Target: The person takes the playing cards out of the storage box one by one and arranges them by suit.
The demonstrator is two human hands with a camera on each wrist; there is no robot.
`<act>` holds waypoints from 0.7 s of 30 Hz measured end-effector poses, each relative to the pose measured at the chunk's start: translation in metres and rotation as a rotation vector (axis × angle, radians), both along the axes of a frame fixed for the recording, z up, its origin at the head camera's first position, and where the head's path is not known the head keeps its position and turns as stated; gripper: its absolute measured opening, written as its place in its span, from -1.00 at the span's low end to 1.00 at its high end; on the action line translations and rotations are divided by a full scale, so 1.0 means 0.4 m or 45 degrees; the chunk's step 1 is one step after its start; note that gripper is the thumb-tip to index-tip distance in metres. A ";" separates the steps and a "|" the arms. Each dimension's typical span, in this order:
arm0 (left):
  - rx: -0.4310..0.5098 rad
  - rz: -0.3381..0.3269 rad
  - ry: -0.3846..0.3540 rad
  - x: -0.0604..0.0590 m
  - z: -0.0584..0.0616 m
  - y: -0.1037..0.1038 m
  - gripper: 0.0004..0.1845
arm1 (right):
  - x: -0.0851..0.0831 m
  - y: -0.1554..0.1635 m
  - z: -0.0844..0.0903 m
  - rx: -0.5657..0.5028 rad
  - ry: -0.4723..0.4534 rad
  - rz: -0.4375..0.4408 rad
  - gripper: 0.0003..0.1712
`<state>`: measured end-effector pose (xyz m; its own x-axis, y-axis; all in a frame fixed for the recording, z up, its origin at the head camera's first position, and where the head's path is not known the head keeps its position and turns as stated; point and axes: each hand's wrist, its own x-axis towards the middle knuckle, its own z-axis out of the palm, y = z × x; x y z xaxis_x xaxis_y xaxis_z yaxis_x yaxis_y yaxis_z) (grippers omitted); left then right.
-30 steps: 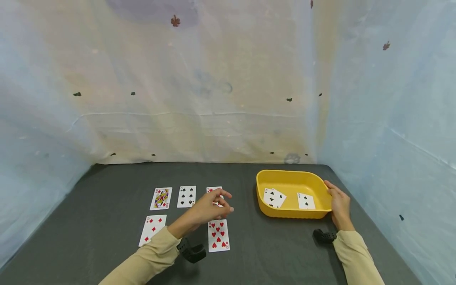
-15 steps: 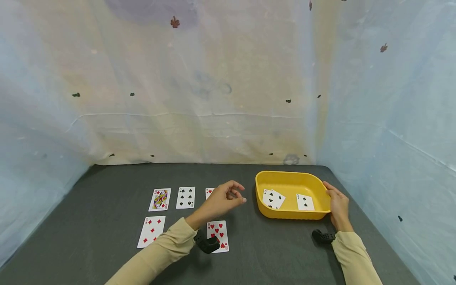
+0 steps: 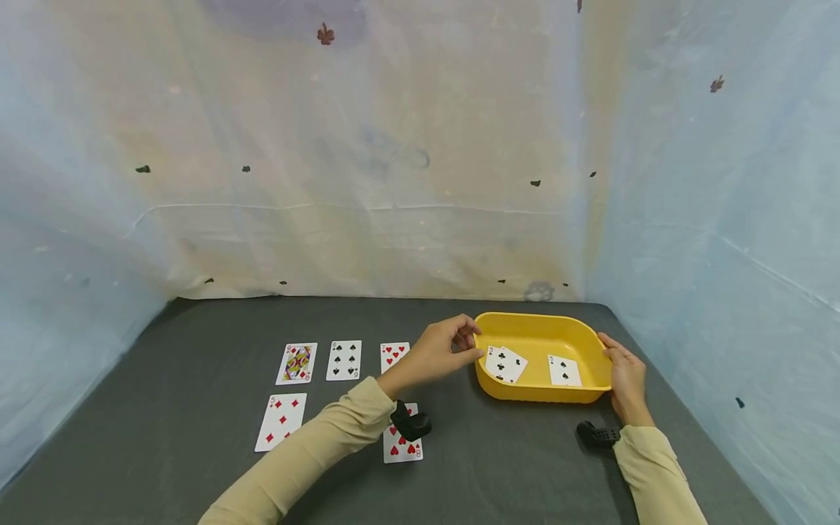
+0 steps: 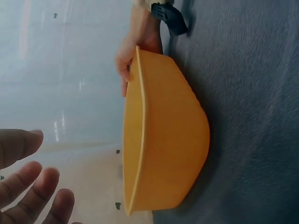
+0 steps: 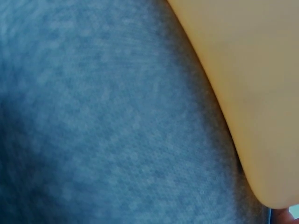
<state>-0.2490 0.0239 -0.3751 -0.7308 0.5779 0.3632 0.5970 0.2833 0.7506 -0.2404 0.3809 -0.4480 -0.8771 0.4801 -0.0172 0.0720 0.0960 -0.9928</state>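
My right hand (image 3: pixel 628 380) grips the right end of a yellow plastic tub (image 3: pixel 525 394), fingers at its rim. In the left wrist view, that hand (image 4: pixel 140 39) shows at the tub's far end. My left hand (image 3: pixel 442 348) is held up at the tub's left rim, thumb and fingers parted with nothing between them. Its fingers (image 4: pixel 44 184) stand apart from the tub in the left wrist view. Inside the tub lie a pair of overlapping black-suit cards (image 3: pixel 502 363) and a separate black-suit playing card (image 3: pixel 564 371). The tub's wall (image 5: pixel 252 93) fills the right wrist view's right side.
Face up on the dark table (image 3: pixel 177 408) lie a queen of diamonds (image 3: pixel 297 364), six of spades (image 3: pixel 344 360), seven of hearts (image 3: pixel 394 355), five of diamonds (image 3: pixel 280 423) and eight of hearts (image 3: pixel 402 450), partly hidden by the left wrist's black band (image 3: pixel 410 421). Cloth hangs behind and at the sides.
My left hand has moved right, from over the seven and eight of hearts to the tub's left rim. My right hand and the tub have stayed in place.
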 end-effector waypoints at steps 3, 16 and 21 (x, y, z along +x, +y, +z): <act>-0.059 -0.030 0.091 -0.011 0.005 0.020 -0.76 | 0.000 -0.001 -0.002 0.028 -0.006 0.009 -0.51; -0.486 -0.038 0.219 -0.050 0.014 0.100 -0.65 | 0.001 0.001 -0.004 0.054 -0.003 0.009 -0.51; -0.612 -0.013 0.252 -0.058 0.014 0.129 -0.67 | 0.002 0.003 -0.002 0.058 -0.011 0.012 -0.51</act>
<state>-0.2721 0.0755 -0.3696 -0.6683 0.7202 0.1860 0.7190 0.5614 0.4096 -0.2398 0.3822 -0.4487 -0.8816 0.4720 -0.0032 0.0796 0.1420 -0.9867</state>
